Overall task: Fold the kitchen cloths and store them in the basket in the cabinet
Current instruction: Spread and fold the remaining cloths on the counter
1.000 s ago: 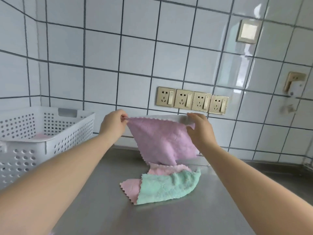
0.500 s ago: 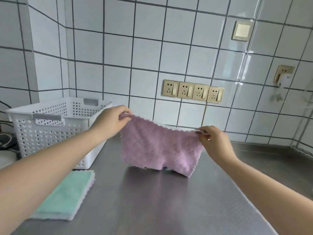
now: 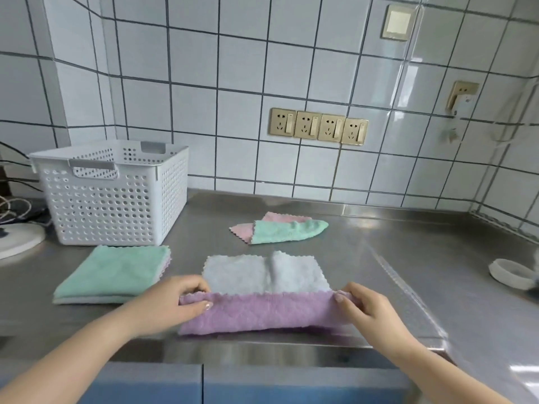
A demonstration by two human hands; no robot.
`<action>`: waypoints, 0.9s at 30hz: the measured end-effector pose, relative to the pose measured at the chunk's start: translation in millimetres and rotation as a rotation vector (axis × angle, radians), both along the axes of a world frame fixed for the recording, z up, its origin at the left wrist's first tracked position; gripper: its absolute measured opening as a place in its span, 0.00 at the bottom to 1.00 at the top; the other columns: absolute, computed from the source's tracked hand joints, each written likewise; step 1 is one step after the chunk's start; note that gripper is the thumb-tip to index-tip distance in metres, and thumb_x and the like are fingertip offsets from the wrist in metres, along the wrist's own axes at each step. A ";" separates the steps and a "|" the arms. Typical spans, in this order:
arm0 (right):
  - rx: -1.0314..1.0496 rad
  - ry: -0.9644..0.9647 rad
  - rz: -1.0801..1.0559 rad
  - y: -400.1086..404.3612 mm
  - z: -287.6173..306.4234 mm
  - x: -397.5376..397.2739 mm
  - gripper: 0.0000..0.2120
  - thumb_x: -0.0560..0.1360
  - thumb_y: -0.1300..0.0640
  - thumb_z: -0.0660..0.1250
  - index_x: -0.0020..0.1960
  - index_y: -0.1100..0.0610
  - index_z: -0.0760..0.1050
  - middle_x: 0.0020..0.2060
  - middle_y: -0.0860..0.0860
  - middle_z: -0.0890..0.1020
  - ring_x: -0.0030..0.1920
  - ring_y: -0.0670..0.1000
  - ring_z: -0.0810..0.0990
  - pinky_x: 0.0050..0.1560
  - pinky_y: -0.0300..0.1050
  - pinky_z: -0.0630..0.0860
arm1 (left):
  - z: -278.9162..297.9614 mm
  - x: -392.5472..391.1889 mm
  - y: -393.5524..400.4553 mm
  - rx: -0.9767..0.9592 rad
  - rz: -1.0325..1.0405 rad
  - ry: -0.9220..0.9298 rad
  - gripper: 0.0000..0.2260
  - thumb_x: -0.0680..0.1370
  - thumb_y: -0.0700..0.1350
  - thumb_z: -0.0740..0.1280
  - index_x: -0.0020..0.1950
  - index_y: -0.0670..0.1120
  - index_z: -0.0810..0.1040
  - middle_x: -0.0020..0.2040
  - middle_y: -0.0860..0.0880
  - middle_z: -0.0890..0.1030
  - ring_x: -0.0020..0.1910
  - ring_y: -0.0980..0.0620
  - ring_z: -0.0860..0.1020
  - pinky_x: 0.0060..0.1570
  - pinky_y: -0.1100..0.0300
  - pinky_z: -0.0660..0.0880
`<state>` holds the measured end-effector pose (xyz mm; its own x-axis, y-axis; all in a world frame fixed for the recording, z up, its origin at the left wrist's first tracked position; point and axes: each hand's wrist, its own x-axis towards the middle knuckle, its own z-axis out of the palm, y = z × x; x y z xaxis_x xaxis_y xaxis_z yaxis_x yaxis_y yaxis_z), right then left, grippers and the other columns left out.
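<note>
Lilac cloth [image 3: 262, 312] at six o'clock on counter, my left hand [image 3: 172, 301] and right hand [image 3: 367, 310] pinching its folded edge's corners; uneven pull could skew the fold, I judge.

This is a kitchen: a stainless steel table [image 3: 379, 258] stands against a wall of white tiles [image 3: 192, 106], a row of four wall sockets [image 3: 318, 126] sits above it, and blue cabinet doors [image 3: 262, 383] are below.
</note>
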<state>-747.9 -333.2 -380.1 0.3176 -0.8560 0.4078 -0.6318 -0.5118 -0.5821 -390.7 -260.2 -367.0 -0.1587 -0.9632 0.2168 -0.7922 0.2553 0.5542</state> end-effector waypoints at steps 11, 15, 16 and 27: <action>0.158 0.030 -0.136 -29.8 -7.0 2.7 0.14 0.75 0.49 0.66 0.32 0.52 0.72 0.23 0.40 0.74 0.28 0.42 0.70 0.32 0.32 0.67 | -13.1 -3.4 -32.2 0.048 0.161 0.216 0.09 0.74 0.49 0.70 0.52 0.61 0.75 0.48 0.58 0.79 0.36 0.64 0.73 0.42 0.66 0.70; 0.161 0.069 -0.229 -57.3 -8.9 12.1 0.13 0.75 0.47 0.66 0.36 0.54 0.75 0.27 0.44 0.76 0.29 0.42 0.71 0.28 0.33 0.65 | -13.8 -10.7 -57.3 0.058 0.245 0.244 0.17 0.76 0.47 0.69 0.63 0.56 0.71 0.55 0.50 0.76 0.48 0.58 0.74 0.47 0.64 0.67; 0.153 0.075 -0.248 -64.0 -8.8 14.6 0.13 0.75 0.47 0.65 0.36 0.54 0.75 0.27 0.44 0.76 0.30 0.42 0.72 0.27 0.33 0.64 | -13.7 -12.7 -62.9 0.058 0.261 0.241 0.19 0.76 0.46 0.68 0.66 0.55 0.70 0.57 0.49 0.75 0.51 0.57 0.73 0.50 0.63 0.65; 0.207 0.219 -0.314 -110.7 -15.1 30.1 0.12 0.74 0.44 0.64 0.38 0.50 0.74 0.34 0.46 0.79 0.36 0.48 0.75 0.31 0.41 0.67 | -21.6 -20.7 -106.8 0.064 0.394 0.102 0.22 0.77 0.43 0.66 0.71 0.46 0.66 0.68 0.44 0.72 0.59 0.49 0.73 0.48 0.67 0.62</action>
<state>-717.8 -443.9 -395.2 0.0887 -0.9816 0.1693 -0.8584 -0.1615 -0.4869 -411.3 -367.0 -388.6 0.2441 -0.9581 0.1498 -0.7626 -0.0942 0.6400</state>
